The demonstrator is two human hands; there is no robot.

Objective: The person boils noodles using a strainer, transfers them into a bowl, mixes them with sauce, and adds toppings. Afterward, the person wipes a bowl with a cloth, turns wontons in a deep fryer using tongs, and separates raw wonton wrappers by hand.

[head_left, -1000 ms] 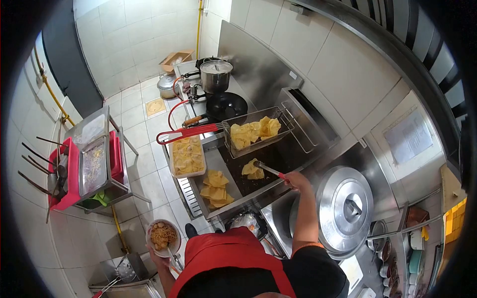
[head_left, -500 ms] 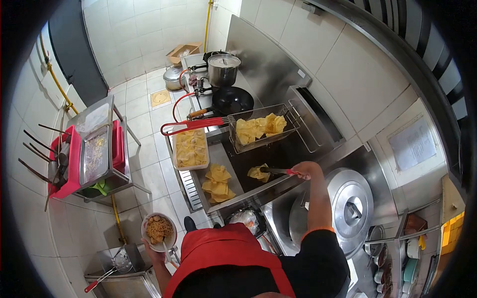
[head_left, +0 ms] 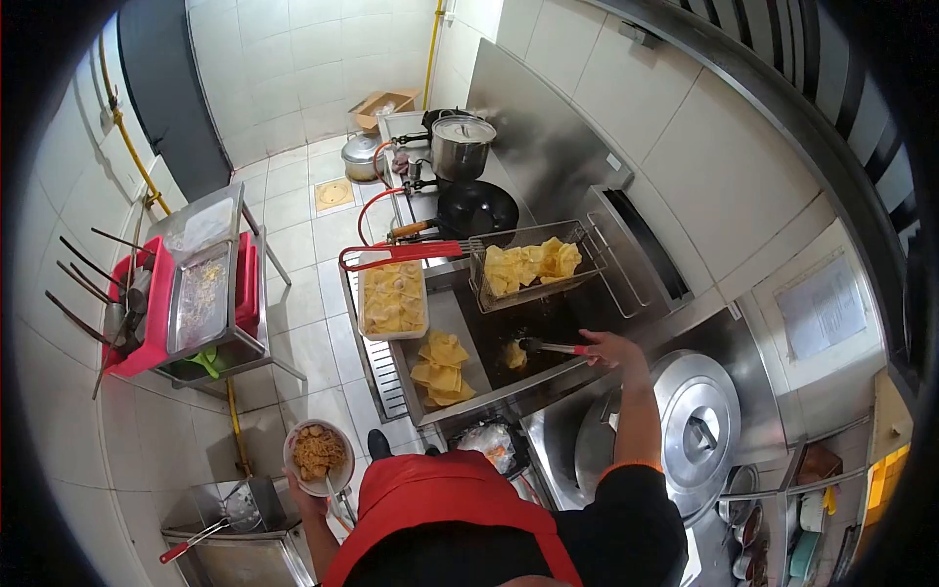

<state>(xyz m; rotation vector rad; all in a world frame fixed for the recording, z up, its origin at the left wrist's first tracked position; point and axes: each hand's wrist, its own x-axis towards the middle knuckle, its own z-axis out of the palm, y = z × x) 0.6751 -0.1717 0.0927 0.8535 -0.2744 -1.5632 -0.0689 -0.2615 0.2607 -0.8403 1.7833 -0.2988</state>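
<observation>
1. Fryer (head_left: 445, 298): the change is here. The yellow piece (head_left: 514, 356) now shows only as a small clump in the dark oil (head_left: 558, 323), near the front wall; a second ago it spread much wider. I judge that it has gone partly under and is frying.
2. Basket (head_left: 538, 292): unmoved above the far part of the oil, loaded with yellow pieces. The stack (head_left: 442, 370) left of the oil also looks the same.
3. Bowl (head_left: 348, 468): held out at the person's left, a spoon (head_left: 337, 496) in its filling (head_left: 318, 450). The left hand (head_left: 308, 499) supports it from the near side; its fingers seem to grip the bowl, though most are hidden.
4. Right hand (head_left: 608, 350): the forearm reaches forward to the fryer's near rim, with the fingers closed round the red handle.
5. Tongs (head_left: 558, 347): they point left, tip at the piece; whether they pinch it, I cannot tell.
</observation>
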